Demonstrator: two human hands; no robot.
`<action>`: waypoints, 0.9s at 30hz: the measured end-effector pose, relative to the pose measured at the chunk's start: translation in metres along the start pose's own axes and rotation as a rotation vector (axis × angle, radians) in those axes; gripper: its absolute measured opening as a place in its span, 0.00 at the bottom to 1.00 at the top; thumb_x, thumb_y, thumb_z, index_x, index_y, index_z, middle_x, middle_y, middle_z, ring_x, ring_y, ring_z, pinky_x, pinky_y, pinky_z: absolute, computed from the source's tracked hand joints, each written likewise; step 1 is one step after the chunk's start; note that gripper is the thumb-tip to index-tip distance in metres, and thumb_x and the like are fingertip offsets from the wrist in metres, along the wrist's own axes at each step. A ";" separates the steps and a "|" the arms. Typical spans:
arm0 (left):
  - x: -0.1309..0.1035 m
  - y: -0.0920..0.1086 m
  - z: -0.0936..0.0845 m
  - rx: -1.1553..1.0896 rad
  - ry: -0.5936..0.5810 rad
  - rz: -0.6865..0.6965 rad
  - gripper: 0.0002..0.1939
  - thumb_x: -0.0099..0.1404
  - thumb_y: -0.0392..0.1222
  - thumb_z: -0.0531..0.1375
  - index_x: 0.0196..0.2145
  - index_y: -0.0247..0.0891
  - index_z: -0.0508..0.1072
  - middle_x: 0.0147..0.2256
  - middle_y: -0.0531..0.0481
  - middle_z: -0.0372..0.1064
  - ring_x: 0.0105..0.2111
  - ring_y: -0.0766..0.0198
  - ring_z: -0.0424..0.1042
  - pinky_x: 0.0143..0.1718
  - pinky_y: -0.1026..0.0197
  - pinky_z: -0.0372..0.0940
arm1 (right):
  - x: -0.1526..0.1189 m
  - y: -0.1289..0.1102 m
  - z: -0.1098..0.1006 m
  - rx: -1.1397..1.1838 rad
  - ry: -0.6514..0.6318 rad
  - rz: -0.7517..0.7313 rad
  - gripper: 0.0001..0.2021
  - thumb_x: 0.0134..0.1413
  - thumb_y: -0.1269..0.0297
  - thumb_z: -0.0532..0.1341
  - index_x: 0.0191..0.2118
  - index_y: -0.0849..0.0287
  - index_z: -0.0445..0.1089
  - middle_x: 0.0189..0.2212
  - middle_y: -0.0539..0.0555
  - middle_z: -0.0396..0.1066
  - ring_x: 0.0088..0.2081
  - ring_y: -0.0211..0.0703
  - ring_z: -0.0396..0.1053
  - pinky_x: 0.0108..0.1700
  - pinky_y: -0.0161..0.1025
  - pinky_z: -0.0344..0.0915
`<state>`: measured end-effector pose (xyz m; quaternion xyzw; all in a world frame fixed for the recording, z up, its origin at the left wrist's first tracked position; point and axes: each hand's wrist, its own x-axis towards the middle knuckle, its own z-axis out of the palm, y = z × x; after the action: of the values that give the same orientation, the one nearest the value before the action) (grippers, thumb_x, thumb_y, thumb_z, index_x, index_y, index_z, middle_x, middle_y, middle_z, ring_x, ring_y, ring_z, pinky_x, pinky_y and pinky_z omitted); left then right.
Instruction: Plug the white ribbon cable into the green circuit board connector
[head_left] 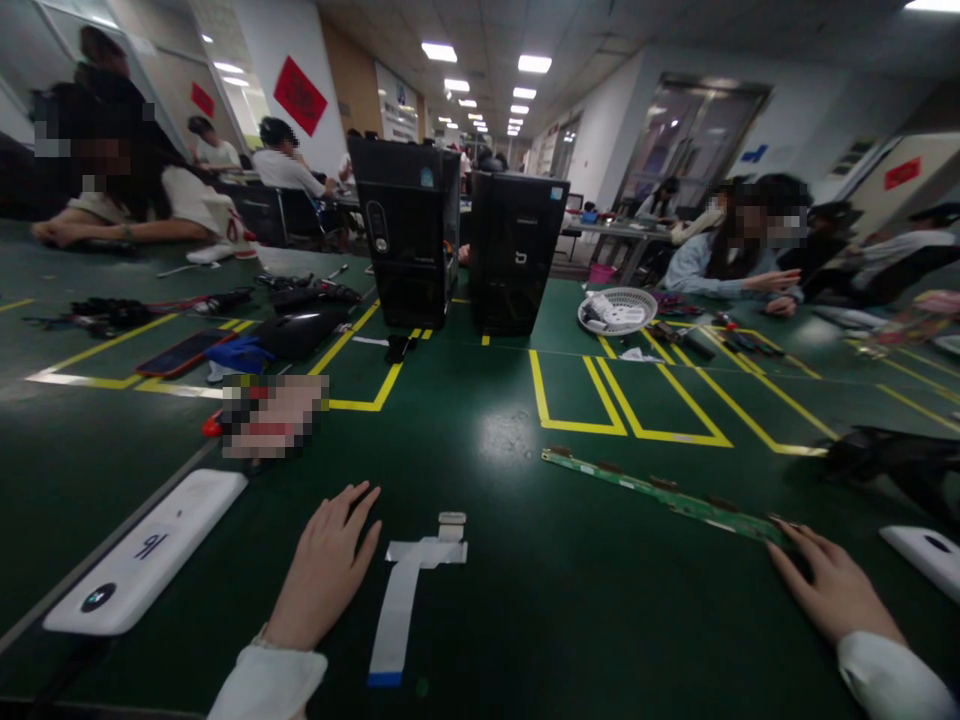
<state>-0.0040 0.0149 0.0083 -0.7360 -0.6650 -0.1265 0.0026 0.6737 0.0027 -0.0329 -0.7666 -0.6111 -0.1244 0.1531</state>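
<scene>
Circuit strip (660,492) lies aslant on a green counter (600,640), its right end at the fingertips of the right hand (836,585). The thumb and fingers are set on either side of that end, though how firmly they pinch it cannot be told. The left hand (322,570) is open and empty, palm down with fingers slightly spread, just beside a white ribbon cable (403,610) with a blue end. Farther back, two black computer towers (409,235) stand upright, left of a white basket (639,318).
</scene>
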 end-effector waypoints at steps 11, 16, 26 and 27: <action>0.001 0.001 -0.001 -0.026 0.038 0.016 0.26 0.68 0.50 0.46 0.59 0.37 0.64 0.59 0.40 0.60 0.60 0.49 0.58 0.60 0.42 0.53 | 0.031 -0.168 0.005 0.100 0.000 -0.302 0.25 0.60 0.53 0.47 0.55 0.61 0.67 0.49 0.65 0.66 0.51 0.57 0.63 0.53 0.56 0.63; 0.001 0.002 -0.001 -0.019 0.018 -0.001 0.27 0.67 0.50 0.46 0.59 0.36 0.63 0.60 0.39 0.60 0.60 0.48 0.58 0.60 0.41 0.54 | 0.027 -0.245 0.003 0.167 -0.003 -0.415 0.24 0.62 0.56 0.48 0.57 0.63 0.65 0.50 0.67 0.64 0.52 0.57 0.60 0.53 0.55 0.62; 0.000 0.000 0.001 0.001 0.033 0.026 0.26 0.68 0.50 0.46 0.59 0.36 0.63 0.60 0.40 0.59 0.61 0.49 0.57 0.60 0.42 0.53 | 0.008 -0.326 -0.011 0.130 -0.021 -0.480 0.22 0.61 0.61 0.50 0.55 0.69 0.65 0.50 0.69 0.63 0.50 0.59 0.59 0.52 0.54 0.63; 0.000 0.000 0.001 0.001 0.038 0.026 0.26 0.68 0.50 0.46 0.59 0.36 0.63 0.60 0.40 0.60 0.61 0.49 0.57 0.60 0.42 0.53 | 0.005 -0.330 -0.012 0.116 -0.021 -0.479 0.22 0.61 0.61 0.50 0.55 0.69 0.65 0.50 0.69 0.64 0.50 0.59 0.59 0.51 0.54 0.63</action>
<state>-0.0039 0.0148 0.0068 -0.7421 -0.6552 -0.1403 0.0172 0.3528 0.0710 0.0077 -0.5909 -0.7832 -0.1138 0.1565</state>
